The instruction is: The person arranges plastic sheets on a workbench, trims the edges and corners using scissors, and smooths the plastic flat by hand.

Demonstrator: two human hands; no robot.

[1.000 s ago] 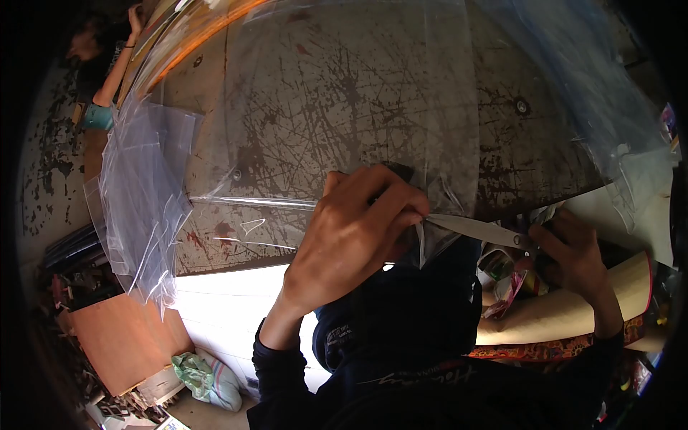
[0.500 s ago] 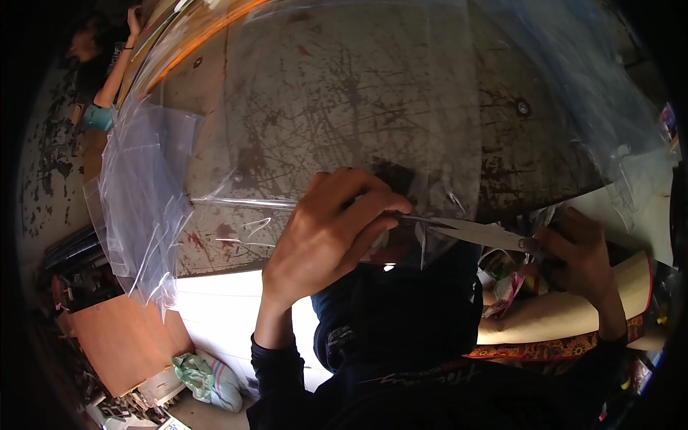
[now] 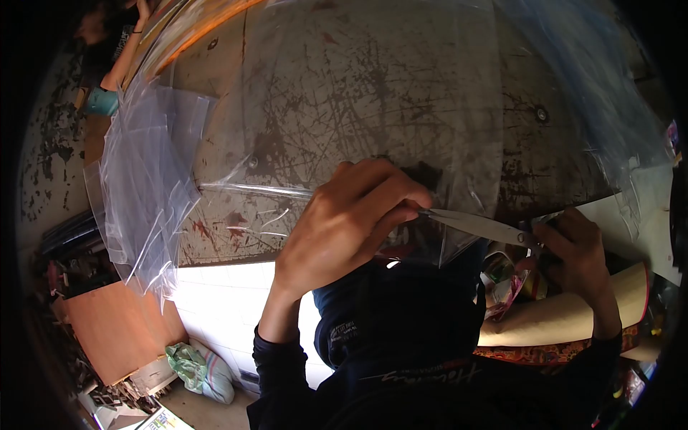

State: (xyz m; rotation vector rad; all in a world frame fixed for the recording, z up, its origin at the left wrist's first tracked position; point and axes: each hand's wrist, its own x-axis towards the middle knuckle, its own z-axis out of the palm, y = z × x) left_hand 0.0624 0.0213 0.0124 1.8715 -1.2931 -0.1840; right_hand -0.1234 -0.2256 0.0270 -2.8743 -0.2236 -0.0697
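My left hand is over the near edge of the worn table, thumb and fingers pinched on the edge of a clear plastic sheet. A narrow fold of plastic runs from this hand toward the left. My right hand is wrapped round the handles of a pair of scissors, which are mostly hidden by the fingers. Their blades point left, with the tips right beside my left fingertips at the sheet's edge. The blades look nearly together.
Crumpled clear plastic hangs over the table's left side, and bluish plastic lies at the right. The scratched table spreads ahead. Another person's arm is at the far left. A cream roll lies below my right hand.
The scissor blades, spread apart before, have come nearly together. My left hand has shifted slightly right in view, still pinching the sheet. The whole view has moved a little.
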